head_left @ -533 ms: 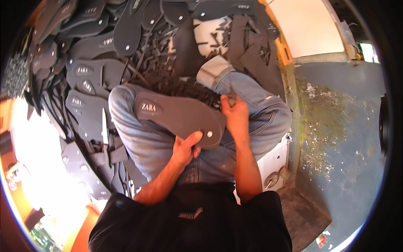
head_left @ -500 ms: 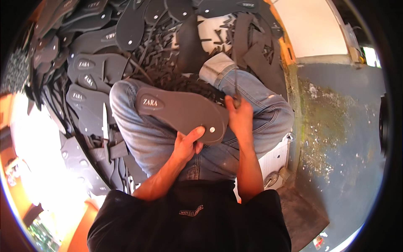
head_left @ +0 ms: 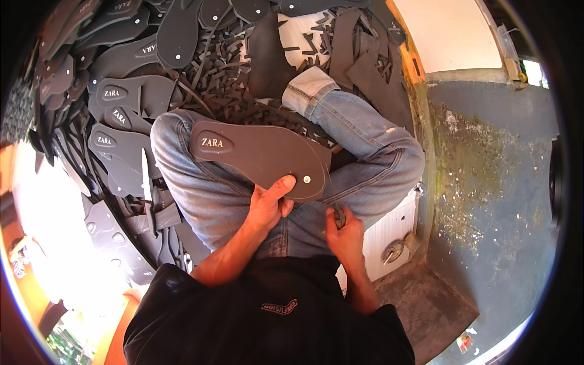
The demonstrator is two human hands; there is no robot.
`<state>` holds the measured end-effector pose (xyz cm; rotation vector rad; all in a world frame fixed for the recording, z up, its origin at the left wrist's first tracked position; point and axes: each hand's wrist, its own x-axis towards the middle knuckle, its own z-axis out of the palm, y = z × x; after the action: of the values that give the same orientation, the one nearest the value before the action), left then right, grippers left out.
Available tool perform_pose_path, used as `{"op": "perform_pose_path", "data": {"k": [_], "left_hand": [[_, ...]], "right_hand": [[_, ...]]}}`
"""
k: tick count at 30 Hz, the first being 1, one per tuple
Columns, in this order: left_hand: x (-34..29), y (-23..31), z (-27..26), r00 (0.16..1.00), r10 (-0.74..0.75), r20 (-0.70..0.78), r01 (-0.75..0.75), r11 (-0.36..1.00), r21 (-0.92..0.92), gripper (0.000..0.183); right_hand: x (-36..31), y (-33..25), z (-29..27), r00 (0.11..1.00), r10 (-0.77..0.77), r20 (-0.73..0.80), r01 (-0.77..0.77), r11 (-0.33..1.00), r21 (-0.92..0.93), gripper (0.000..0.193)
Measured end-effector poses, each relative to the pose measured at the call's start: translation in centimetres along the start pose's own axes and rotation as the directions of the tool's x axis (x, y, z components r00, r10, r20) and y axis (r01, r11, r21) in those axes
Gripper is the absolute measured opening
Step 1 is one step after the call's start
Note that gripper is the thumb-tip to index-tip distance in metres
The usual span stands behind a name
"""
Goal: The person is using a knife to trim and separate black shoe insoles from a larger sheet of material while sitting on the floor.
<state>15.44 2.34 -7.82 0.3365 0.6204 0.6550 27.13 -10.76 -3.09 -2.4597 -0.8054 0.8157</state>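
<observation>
A dark grey sandal sole (head_left: 258, 157) lies slantwise over my lap, with an oval heel patch bearing white print and a small white dot near its toe. My left hand (head_left: 267, 204) grips its near edge, thumb on top and fingers underneath. Closed around the dark handle of a knife (head_left: 339, 215) is my right hand (head_left: 347, 234), just below the sole's toe end. The blade is thin and hard to make out; it seems to point up along the sole's right edge. Whether it touches the sole I cannot tell.
A second knife (head_left: 147, 182) with a pale blade lies on sole pieces to the left. Stacked soles (head_left: 121, 143) fill the left and far side. Dark offcuts (head_left: 225, 85) are strewn beyond my legs. On the right stand a stained wall (head_left: 480, 176) and a brown block (head_left: 420, 310).
My right hand has come down toward me with the knife, from beside the sole's toe to below it. The sole and left hand have shifted only slightly.
</observation>
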Motion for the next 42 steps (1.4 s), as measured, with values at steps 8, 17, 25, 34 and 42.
{"op": "perform_pose_path", "data": {"k": [8, 17, 25, 34, 42], "left_hand": [[-1.0, -0.3, -1.7, 0.999, -0.030, -0.019, 0.031, 0.999, 0.042, 0.025], [-1.2, 0.0, -1.6, 0.991, -0.125, -0.057, 0.132, 0.980, 0.152, 0.031], [-1.0, 1.3, -4.8, 0.920, -0.229, 0.317, 0.136, 0.947, 0.289, 0.027], [-5.9, 13.3, -13.9, 0.718, 0.652, -0.241, -0.385, 0.662, 0.643, 0.018], [-13.1, 15.6, -23.5, 0.458, 0.839, -0.293, 0.452, 0.063, 0.890, 0.034]], "right_hand": [[6.0, -2.6, 1.3, 0.978, -0.190, 0.088, 0.194, 0.980, -0.044, 0.019], [9.7, -3.8, -0.3, 0.930, -0.080, 0.359, -0.168, 0.776, 0.608, 0.018], [11.8, -11.6, -4.2, 0.932, -0.221, 0.286, 0.038, 0.847, 0.531, 0.022], [25.6, -22.0, -5.3, 0.964, -0.266, 0.011, 0.169, 0.643, 0.747, 0.033], [20.2, -4.6, 4.4, 0.975, -0.185, 0.126, 0.088, 0.836, 0.541, 0.019]]}}
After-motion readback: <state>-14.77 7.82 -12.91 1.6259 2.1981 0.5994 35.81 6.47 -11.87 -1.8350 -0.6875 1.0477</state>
